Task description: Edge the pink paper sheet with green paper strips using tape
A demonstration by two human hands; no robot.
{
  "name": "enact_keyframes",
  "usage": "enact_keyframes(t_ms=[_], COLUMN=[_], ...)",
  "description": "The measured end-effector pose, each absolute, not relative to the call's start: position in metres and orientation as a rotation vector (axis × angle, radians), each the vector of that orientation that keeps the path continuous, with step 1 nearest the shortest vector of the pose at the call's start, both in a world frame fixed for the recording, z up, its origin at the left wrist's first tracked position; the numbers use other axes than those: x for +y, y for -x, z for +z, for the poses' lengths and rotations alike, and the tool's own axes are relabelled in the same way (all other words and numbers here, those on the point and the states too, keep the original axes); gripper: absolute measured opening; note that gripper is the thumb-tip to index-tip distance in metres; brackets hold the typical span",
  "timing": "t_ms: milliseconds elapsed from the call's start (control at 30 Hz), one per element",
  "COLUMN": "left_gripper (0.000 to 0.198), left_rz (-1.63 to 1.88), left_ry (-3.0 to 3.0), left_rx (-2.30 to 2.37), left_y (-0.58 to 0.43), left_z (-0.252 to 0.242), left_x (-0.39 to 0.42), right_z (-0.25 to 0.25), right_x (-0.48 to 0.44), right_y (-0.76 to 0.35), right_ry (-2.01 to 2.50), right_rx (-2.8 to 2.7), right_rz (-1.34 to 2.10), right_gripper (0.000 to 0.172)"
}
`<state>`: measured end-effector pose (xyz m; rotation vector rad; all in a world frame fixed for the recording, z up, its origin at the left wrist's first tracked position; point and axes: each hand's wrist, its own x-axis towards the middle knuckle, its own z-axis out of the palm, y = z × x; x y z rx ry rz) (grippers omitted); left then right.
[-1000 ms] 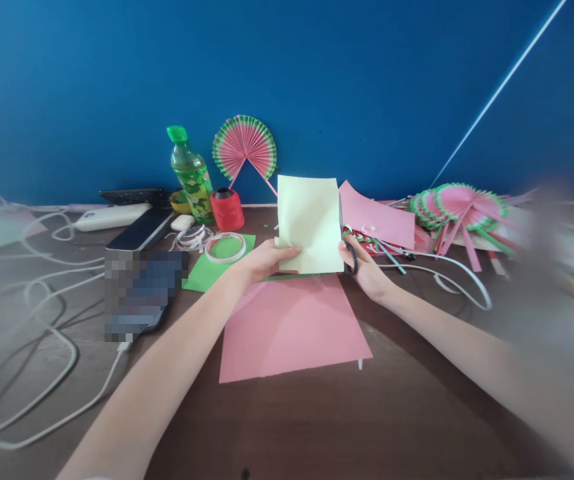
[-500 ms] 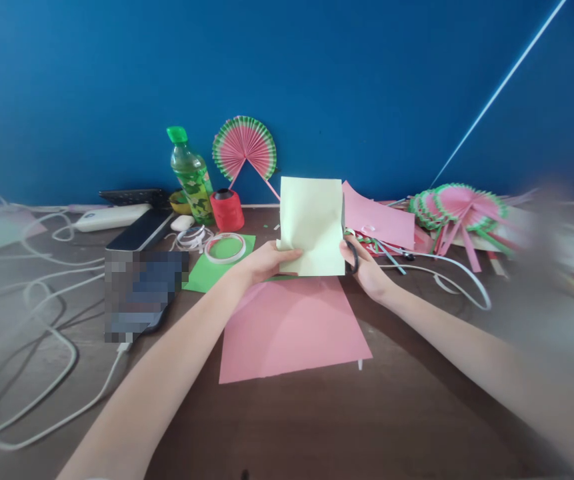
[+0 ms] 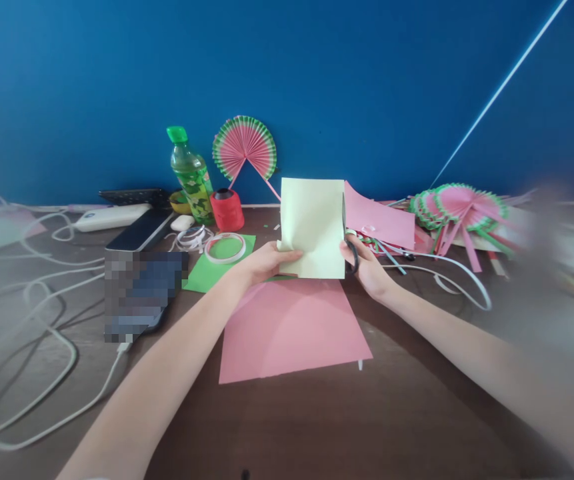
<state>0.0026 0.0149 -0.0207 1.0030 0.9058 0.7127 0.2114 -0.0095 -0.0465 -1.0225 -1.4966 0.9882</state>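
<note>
Blue wall [image 3: 317, 80]: fills the background behind everything, as before.
Table [image 3: 291, 427]: dark brown, bearing papers, cables and craft things.
Pink sheet [image 3: 291, 333]: flat on the table beneath the hands, its place unchanged from a second earlier.
Pale green sheet [image 3: 314, 220]: held up above the far edge of the pink sheet, between the two hands; it sits slightly further right and lower than a second ago.
Bottle [image 3: 194, 183]: green-capped, standing at the back left, unmoved.
Pleated fan [image 3: 244, 147]: pink with a green rim, leaning against the wall, unmoved.
Right hand [image 3: 369, 270]: fingers clamped on the scissors, nearly where it was.
Left hand [image 3: 267, 261]: fingers clamped on the pale green sheet's lower left edge, thumb in front; barely shifted.
Tape roll [image 3: 241, 255]: lying on bright green paper [image 3: 201, 270], unmoved.
Scissors [image 3: 353, 259]: dark handle beside the pale green sheet's right edge; whether the blades are parted, I cannot tell.
</note>
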Motion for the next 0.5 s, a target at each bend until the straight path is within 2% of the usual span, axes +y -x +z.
enact_keyframes(t_ms=[167, 500], left_gripper=[0.028, 0.022], left_rz=[0.690, 0.692], left_ry=[-1.012, -1.009], left_rx=[0.883, 0.887], left_y=[-0.0015, -0.0018], left_z=[-0.0208, -0.0209], left_x=[0.0150, 0.0157], right_z=[-0.0504, -0.0436], right_x=[-0.0072, -0.0084], right_y=[-0.2143, -0.2122], right_ry=[1.003, 1.029], right_rx=[-1.504, -1.487], right_rz=[0.978, 0.879], right_gripper=[0.032, 0.026])
